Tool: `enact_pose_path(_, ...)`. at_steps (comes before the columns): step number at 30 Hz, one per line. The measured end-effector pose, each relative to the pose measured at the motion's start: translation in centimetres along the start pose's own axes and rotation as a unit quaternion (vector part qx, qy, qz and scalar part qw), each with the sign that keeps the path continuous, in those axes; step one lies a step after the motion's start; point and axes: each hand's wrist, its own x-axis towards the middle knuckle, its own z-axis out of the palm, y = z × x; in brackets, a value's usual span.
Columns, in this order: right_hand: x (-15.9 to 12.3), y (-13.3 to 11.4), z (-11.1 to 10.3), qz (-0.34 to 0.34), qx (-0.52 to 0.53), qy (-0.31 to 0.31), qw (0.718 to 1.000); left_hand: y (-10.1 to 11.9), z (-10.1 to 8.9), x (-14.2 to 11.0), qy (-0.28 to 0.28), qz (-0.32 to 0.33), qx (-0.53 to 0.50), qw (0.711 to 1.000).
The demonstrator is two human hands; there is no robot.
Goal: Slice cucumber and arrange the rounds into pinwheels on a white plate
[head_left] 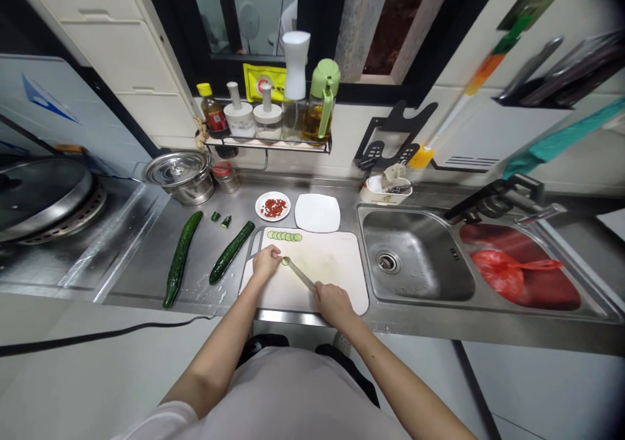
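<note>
My right hand [334, 304] is wrapped round the handle of a kitchen knife [303, 276], whose blade slants up and left over the white cutting board [336, 277]. By the tip of the blade is a round cucumber slice [286, 261]. My left hand [267, 262] has its fingers closed at the slice's left edge. Farther back on the board lies a row of overlapping cucumber slices [284, 236]. Left of the board, a shorter cucumber [232, 252] with a cut end and a longer cucumber [182, 259] rest on the steel counter.
Behind the board stand a plate of chopped red pieces [264, 215] and a white square plate [317, 213]. Two cucumber ends [225, 221] lie nearby. A double sink [420, 254] with a red bag [498, 275] is on the right. A lidded pot [181, 176] and stove are left.
</note>
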Motion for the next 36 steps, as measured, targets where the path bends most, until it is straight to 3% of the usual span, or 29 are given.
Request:
enact_pose_path(8,0.1,0.0,0.4,-0.003,-0.004,0.019,1.000,0.1,-0.1,0.0,-0.003,-0.004,-0.002,1.000)
enact_pose_path(23,0.5,-1.0,0.0,-0.014,-0.025,-0.022,0.999,0.0,0.0,0.4,-0.015,-0.011,0.006,1.000)
enact_pose_path(36,0.7,-0.8,0.2,-0.026,-0.023,-0.021,0.999,0.1,-0.2,0.4,-0.021,-0.012,0.008,1.000)
